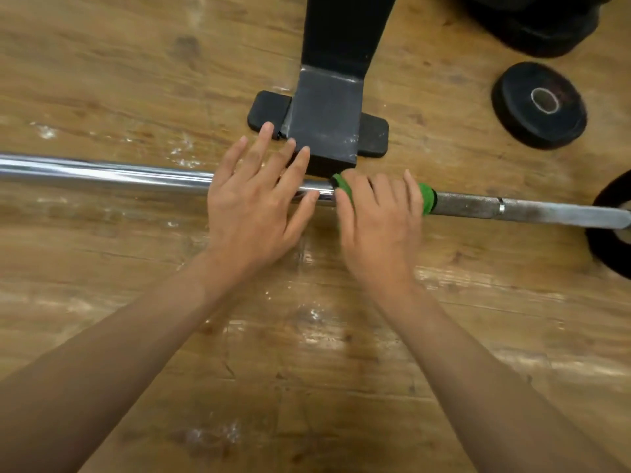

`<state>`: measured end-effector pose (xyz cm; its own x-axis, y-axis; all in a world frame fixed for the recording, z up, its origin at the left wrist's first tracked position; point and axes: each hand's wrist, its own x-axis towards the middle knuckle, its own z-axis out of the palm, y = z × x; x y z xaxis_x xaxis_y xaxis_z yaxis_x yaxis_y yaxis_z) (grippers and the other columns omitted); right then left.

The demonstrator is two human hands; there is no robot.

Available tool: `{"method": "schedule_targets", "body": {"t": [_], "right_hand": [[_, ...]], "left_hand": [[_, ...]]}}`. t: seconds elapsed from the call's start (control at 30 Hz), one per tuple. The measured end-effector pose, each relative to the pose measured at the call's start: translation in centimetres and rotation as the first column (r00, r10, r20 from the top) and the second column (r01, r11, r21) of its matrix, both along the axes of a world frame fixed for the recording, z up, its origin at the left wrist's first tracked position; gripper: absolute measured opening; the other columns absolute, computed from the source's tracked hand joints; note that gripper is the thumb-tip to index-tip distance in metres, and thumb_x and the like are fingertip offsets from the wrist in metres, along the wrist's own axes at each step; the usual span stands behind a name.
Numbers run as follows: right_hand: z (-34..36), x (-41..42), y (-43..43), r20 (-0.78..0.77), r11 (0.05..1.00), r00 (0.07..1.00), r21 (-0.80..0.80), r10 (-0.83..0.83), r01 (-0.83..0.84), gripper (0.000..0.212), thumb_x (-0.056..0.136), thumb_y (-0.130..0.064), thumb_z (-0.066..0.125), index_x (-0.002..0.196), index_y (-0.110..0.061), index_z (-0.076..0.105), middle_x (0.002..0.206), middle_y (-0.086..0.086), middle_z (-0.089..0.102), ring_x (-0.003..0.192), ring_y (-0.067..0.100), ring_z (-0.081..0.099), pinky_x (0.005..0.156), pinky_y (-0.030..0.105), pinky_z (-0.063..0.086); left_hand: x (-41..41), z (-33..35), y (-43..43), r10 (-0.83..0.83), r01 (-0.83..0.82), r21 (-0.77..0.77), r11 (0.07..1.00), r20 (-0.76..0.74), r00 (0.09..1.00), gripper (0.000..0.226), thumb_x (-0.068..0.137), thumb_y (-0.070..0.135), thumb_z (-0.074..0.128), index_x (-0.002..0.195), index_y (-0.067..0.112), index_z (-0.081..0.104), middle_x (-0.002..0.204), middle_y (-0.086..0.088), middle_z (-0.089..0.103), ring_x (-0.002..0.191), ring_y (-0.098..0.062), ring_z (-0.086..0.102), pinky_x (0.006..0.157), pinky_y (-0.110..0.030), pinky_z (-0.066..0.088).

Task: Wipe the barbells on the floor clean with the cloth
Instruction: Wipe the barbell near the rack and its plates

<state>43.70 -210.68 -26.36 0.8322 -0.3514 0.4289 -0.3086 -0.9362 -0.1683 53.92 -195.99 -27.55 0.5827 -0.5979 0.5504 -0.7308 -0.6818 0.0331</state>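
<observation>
A long steel barbell [102,174] lies across the wooden floor from left to right, shiny on the left and dull and knurled on the right. A green cloth [426,196] is wrapped round the bar near its middle. My right hand [379,220] grips the cloth and the bar, fingers curled over the top. My left hand [256,196] lies just left of it with fingers spread and straight, resting on or just above the bar.
A dark metal rack foot [324,121] with black rubber pads stands right behind the bar, touching distance from my fingers. A small black weight plate [539,104] lies at the right rear, a larger plate [611,233] at the bar's right end, more plates [536,22] at the top right.
</observation>
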Motion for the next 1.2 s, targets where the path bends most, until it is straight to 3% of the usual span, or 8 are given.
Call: {"method": "schedule_targets", "body": {"t": [0.13, 0.3, 0.43, 0.57, 0.8, 0.93, 1.03, 1.2], "right_hand": [[0.3, -4.7, -8.4, -0.09, 0.993, 0.992, -0.094, -0.085, 0.076, 0.037, 0.105, -0.037, 0.046, 0.126, -0.012, 0.063, 0.111, 0.014, 0.063, 0.11, 0.037, 0.057, 0.124, 0.054, 0.025], [0.0, -1.4, -6.5, 0.049, 0.891, 0.892, 0.093, -0.449, 0.444, 0.033, 0.104, -0.028, 0.042, 0.107, -0.008, 0.069, 0.104, 0.016, 0.067, 0.11, 0.037, 0.058, 0.121, 0.059, 0.026], [-0.1, 3.6, 1.2, 0.085, 0.991, 0.989, 0.068, -0.117, 0.112, 0.032, 0.106, -0.03, 0.04, 0.109, -0.017, 0.069, 0.101, 0.005, 0.068, 0.101, 0.03, 0.061, 0.118, 0.053, 0.033], [0.3, 1.1, -4.5, -0.05, 0.995, 0.998, -0.083, 0.043, -0.047, 0.034, 0.109, -0.037, 0.041, 0.128, -0.02, 0.065, 0.11, 0.004, 0.068, 0.106, 0.029, 0.06, 0.12, 0.05, 0.031], [0.5, 0.6, -9.7, 0.023, 0.826, 0.834, 0.157, -0.551, 0.541, 0.04, 0.099, -0.033, 0.038, 0.112, -0.012, 0.069, 0.112, 0.012, 0.069, 0.118, 0.033, 0.057, 0.126, 0.055, 0.019], [-0.4, 5.2, -1.2, 0.095, 0.983, 0.981, 0.085, -0.172, 0.164, 0.033, 0.102, -0.032, 0.041, 0.107, -0.018, 0.07, 0.103, 0.006, 0.069, 0.105, 0.031, 0.06, 0.117, 0.055, 0.033], [-0.5, 4.7, -3.0, 0.074, 0.994, 0.993, -0.061, 0.094, -0.09, 0.033, 0.109, -0.036, 0.044, 0.121, -0.018, 0.068, 0.104, 0.006, 0.067, 0.1, 0.03, 0.059, 0.111, 0.049, 0.04], [-0.3, -2.2, -13.9, -0.112, 0.987, 0.99, -0.145, -0.089, 0.072, 0.047, 0.11, -0.046, 0.03, 0.136, -0.016, 0.056, 0.116, 0.012, 0.062, 0.118, 0.033, 0.053, 0.124, 0.051, 0.024]], "left_hand": [[0.1, 1.0, -0.4, 0.061, -0.052, 0.108, 0.993, -0.078, 0.995, 0.059, 0.112, 0.052, 0.028, 0.157, 0.019, 0.046, 0.172, -0.016, 0.021, 0.16, -0.035, 0.016, 0.128, -0.055, 0.018], [0.3, 1.3, -1.1, 0.108, -0.096, 0.113, 0.989, -0.104, 0.989, 0.061, 0.11, 0.051, 0.022, 0.159, 0.022, 0.043, 0.174, -0.017, 0.011, 0.162, -0.036, 0.007, 0.128, -0.058, 0.011], [1.2, 1.4, -1.4, 0.113, -0.098, 0.135, 0.986, -0.11, 0.988, 0.062, 0.111, 0.053, 0.022, 0.16, 0.021, 0.041, 0.174, -0.016, 0.013, 0.162, -0.034, 0.008, 0.129, -0.056, 0.01], [2.1, 1.4, -1.7, 0.096, -0.08, 0.129, 0.989, -0.131, 0.987, 0.064, 0.111, 0.055, 0.02, 0.157, 0.02, 0.047, 0.172, -0.014, 0.021, 0.161, -0.033, 0.012, 0.129, -0.056, 0.012], [2.6, 1.6, -2.7, 0.139, -0.125, 0.102, 0.987, -0.144, 0.98, 0.062, 0.11, 0.055, 0.02, 0.156, 0.025, 0.049, 0.174, -0.013, 0.017, 0.161, -0.035, 0.01, 0.129, -0.057, 0.011], [3.1, 1.7, -3.0, 0.143, -0.126, 0.117, 0.985, -0.146, 0.979, 0.063, 0.11, 0.055, 0.018, 0.157, 0.024, 0.047, 0.174, -0.013, 0.017, 0.162, -0.034, 0.009, 0.129, -0.056, 0.011], [3.6, 1.7, -2.9, 0.138, -0.118, 0.144, 0.983, -0.14, 0.98, 0.063, 0.111, 0.056, 0.016, 0.159, 0.025, 0.043, 0.174, -0.013, 0.016, 0.162, -0.034, 0.008, 0.129, -0.055, 0.01], [3.8, 1.6, -3.4, 0.156, -0.139, 0.133, 0.981, -0.127, 0.979, 0.06, 0.111, 0.054, 0.02, 0.159, 0.027, 0.042, 0.173, -0.012, 0.021, 0.161, -0.036, 0.01, 0.129, -0.054, 0.007]]}}
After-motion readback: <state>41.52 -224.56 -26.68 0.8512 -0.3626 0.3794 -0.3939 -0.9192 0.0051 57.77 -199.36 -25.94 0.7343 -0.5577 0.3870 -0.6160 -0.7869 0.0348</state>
